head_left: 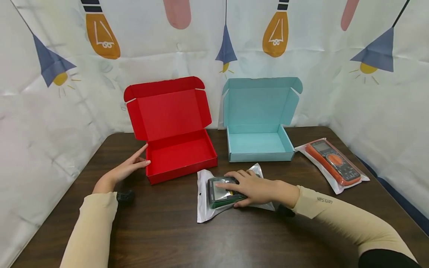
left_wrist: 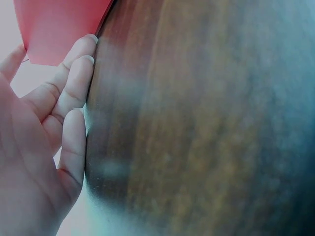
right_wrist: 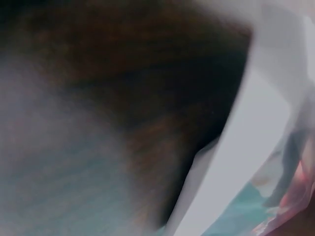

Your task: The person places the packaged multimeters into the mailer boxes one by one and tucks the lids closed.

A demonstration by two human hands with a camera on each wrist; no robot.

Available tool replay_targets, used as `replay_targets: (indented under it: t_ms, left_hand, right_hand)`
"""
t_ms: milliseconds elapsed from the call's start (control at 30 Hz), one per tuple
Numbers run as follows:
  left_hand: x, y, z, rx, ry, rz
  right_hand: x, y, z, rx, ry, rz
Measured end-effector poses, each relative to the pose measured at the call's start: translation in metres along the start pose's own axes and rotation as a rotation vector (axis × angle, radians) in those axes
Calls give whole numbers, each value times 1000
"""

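In the head view my left hand (head_left: 125, 169) reaches to the left side of the open red box (head_left: 182, 170), its fingertips touching the wall near the lid hinge. The left wrist view shows that hand's fingers (left_wrist: 74, 88) nearly straight, with a red panel beyond. My right hand (head_left: 256, 188) lies over a green multimeter (head_left: 216, 191) in a white-backed clear bag (head_left: 202, 208), fingers across its top and thumb at its near side. Much of the multimeter's face is hidden under the hand. Only part of the bag (right_wrist: 246, 142) shows in the right wrist view; the hand is not visible there.
An open light-blue box (head_left: 259, 156) stands to the right of the red one, its lid raised. Farther right lies an orange multimeter (head_left: 335, 160) in a similar bag. A printed curtain (head_left: 201, 59) hangs behind the dark wooden table (head_left: 161, 230).
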State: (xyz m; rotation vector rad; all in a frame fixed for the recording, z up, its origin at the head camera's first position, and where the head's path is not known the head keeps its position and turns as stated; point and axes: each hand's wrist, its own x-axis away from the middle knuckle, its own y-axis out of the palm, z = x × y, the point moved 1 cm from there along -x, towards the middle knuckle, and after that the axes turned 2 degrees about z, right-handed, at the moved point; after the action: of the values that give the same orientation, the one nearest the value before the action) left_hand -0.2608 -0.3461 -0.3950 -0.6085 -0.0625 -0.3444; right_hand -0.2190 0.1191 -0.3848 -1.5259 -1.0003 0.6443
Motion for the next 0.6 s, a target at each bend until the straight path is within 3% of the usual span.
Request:
replay_targets:
  t_ms: [600]
  left_hand:
    - [-1,1,-1,10,-7,8]
  right_hand:
    - [4,-8,7,-14,-4,30]
